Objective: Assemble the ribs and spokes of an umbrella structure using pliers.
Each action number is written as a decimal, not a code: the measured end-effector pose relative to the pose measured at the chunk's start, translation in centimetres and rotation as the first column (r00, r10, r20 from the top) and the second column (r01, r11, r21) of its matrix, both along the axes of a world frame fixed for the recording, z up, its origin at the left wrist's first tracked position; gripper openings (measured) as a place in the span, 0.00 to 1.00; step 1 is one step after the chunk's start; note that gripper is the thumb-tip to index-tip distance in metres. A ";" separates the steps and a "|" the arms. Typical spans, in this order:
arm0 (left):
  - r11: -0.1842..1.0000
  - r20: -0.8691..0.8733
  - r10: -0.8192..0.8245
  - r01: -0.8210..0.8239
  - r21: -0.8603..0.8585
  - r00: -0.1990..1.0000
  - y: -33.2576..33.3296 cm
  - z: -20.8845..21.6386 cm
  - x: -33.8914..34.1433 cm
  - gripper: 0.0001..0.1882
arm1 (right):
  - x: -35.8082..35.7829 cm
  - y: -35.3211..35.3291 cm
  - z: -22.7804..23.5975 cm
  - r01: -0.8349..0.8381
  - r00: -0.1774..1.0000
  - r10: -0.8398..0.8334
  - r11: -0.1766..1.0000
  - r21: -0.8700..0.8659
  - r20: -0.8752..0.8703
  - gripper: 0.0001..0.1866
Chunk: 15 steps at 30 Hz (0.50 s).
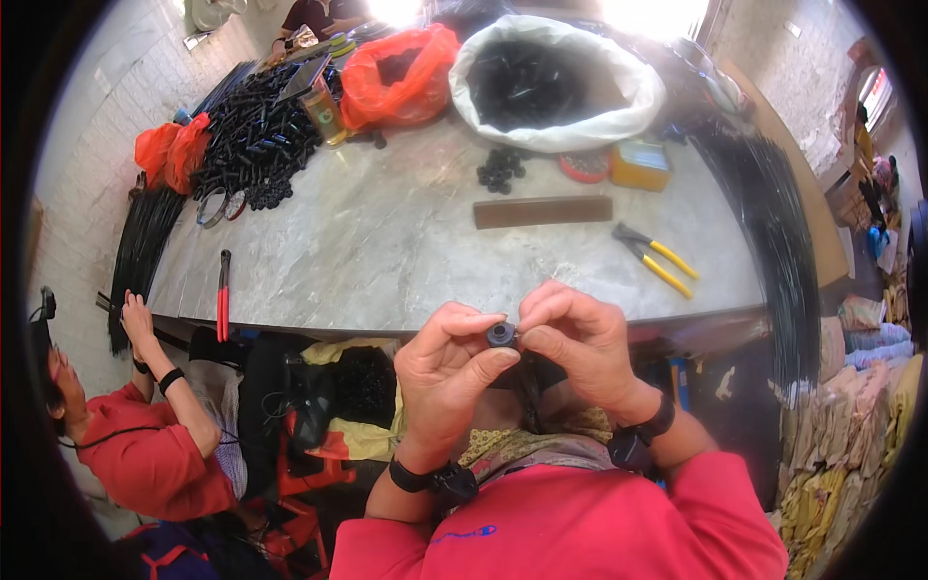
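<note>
Just past the table's front edge, my left hand [441,372] pinches a small black ring-shaped part [501,334] between thumb and fingers, its round hole facing up. My right hand [586,350] is closed close beside it, thumb against fingertips, at the part's right side. Whatever lies between those right fingertips is too small to make out. Beyond my hands on the grey table [387,251] lie a flat brown bar [543,212] and cutting pliers with yellow handles [657,259]. Red-handled pliers [223,298] rest at the left front edge.
Farther back stand a white sack [638,106] of black pieces, a red plastic bag [362,101], a yellow box [640,166] and a heap of black parts [256,130]. Long black rods [764,213] lie along the right side. A co-worker in red [159,449] sits at the left.
</note>
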<state>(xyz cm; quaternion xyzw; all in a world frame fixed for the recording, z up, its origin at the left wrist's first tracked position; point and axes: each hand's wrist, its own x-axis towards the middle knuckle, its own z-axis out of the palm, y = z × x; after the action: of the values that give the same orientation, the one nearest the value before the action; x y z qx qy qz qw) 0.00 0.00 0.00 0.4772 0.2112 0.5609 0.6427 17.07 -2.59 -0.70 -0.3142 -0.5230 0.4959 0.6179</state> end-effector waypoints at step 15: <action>0.996 -0.027 0.076 -0.074 0.051 0.997 -0.2 0.0 -0.7 0.15 | -1.4 0.3 1.7 0.173 0.827 -0.333 0.918 0.358 0.453 0.04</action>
<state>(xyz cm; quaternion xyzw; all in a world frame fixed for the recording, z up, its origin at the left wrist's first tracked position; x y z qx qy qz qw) -0.73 -0.20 0.02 0.4928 0.2242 0.5827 0.6061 15.69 -2.34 0.95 -0.4021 -0.6886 0.2233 0.5606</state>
